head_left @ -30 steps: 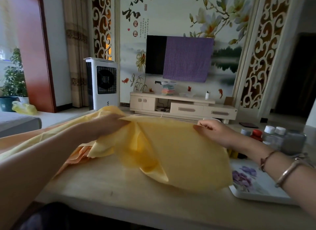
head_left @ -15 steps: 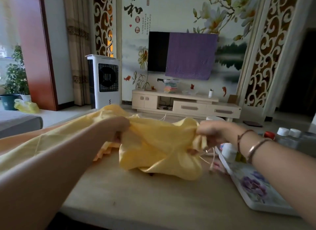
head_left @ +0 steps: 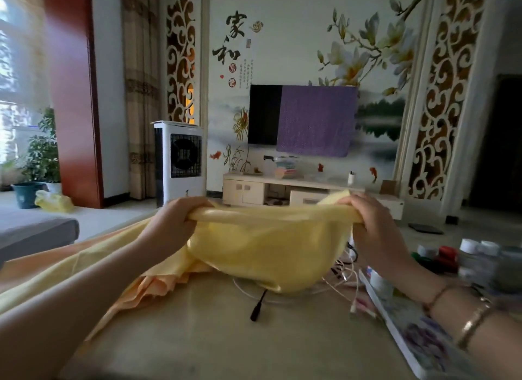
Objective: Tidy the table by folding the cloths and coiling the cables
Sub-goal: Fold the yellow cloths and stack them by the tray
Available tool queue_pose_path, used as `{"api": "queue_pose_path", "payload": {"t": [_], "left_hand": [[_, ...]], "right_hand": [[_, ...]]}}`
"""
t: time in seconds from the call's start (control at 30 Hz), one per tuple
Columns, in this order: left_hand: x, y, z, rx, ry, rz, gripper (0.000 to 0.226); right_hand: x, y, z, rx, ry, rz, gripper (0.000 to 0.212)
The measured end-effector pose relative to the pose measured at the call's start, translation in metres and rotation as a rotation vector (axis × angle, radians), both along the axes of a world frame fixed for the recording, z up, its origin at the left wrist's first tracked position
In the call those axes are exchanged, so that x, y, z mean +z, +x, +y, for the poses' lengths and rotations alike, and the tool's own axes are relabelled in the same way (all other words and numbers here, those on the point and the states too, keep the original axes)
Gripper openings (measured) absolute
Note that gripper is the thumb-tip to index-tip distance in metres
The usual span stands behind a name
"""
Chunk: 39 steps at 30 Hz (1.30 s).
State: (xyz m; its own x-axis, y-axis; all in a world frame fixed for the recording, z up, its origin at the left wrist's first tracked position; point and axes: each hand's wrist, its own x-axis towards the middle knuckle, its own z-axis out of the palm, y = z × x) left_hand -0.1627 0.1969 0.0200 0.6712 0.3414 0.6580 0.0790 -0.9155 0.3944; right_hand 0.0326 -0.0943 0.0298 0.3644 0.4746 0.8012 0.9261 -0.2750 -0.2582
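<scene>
A yellow cloth (head_left: 265, 249) hangs in a sagging fold above the table (head_left: 214, 340), stretched between both hands. My left hand (head_left: 172, 224) grips its upper edge on the left, fingers curled over the fabric. My right hand (head_left: 372, 227) grips the same edge on the right. More of the cloth trails down to the left across my left forearm. An orange cloth (head_left: 158, 286) lies crumpled under it. Under the raised fold, thin white cables (head_left: 341, 269) lie in a tangle, and a black plug (head_left: 258, 307) rests on the tabletop.
A white tray with purple flowers (head_left: 418, 331) sits at the right edge of the table. Several small bottles (head_left: 474, 258) with white and red caps stand behind it. A grey seat (head_left: 34, 232) is at the far left.
Both hands have lifted the yellow cloth off the table and pulled its top edge taut between them. The cables and black plug beneath have come into view.
</scene>
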Motion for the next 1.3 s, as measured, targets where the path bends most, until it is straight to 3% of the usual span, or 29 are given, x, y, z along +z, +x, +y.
{"api": "queue_pose_path", "payload": {"t": [0.07,0.17,0.27,0.4,0.53,0.63,0.73,0.83,0.93,1.03,1.3], "left_hand": [[-0.006,-0.017,-0.001,0.037,0.089,0.128,0.040],[-0.011,-0.038,-0.003,0.064,0.115,0.393,0.022],[-0.010,-0.060,-0.011,-0.066,-0.258,0.582,0.024],[-0.005,-0.079,-0.028,-0.221,-0.506,0.613,0.030],[-0.007,-0.085,-0.035,-0.195,-0.730,0.724,0.029],[-0.009,-0.083,-0.041,-0.048,-0.634,0.955,0.030],[-0.015,-0.075,-0.044,0.046,-0.452,1.114,0.035],[-0.025,-0.063,-0.036,0.099,-0.208,1.082,0.038],[-0.034,-0.050,-0.019,0.118,-0.101,0.909,0.021],[-0.046,-0.034,0.002,0.195,-0.084,0.750,0.018],[-0.070,-0.016,0.035,0.341,-0.059,0.512,0.017]], "right_hand": [[-0.010,-0.009,-0.013,-0.035,-0.120,-0.022,0.012],[-0.019,-0.020,-0.024,-0.143,-0.400,-0.010,0.013],[-0.024,-0.032,-0.032,-0.047,-0.638,0.203,0.020],[-0.020,-0.049,-0.043,0.163,-0.595,0.656,0.036],[-0.013,-0.059,-0.047,0.102,-0.666,0.783,0.039],[-0.013,-0.061,-0.047,0.092,-0.863,0.852,0.027],[-0.024,-0.054,-0.038,0.017,-1.065,0.752,0.028],[-0.043,-0.043,-0.022,-0.088,-1.119,0.550,0.026],[-0.065,-0.030,-0.005,-0.174,-0.924,0.415,0.027],[-0.081,-0.018,0.013,-0.215,-0.778,0.373,0.024],[-0.104,0.009,0.046,-0.307,-0.688,0.286,0.024]]}}
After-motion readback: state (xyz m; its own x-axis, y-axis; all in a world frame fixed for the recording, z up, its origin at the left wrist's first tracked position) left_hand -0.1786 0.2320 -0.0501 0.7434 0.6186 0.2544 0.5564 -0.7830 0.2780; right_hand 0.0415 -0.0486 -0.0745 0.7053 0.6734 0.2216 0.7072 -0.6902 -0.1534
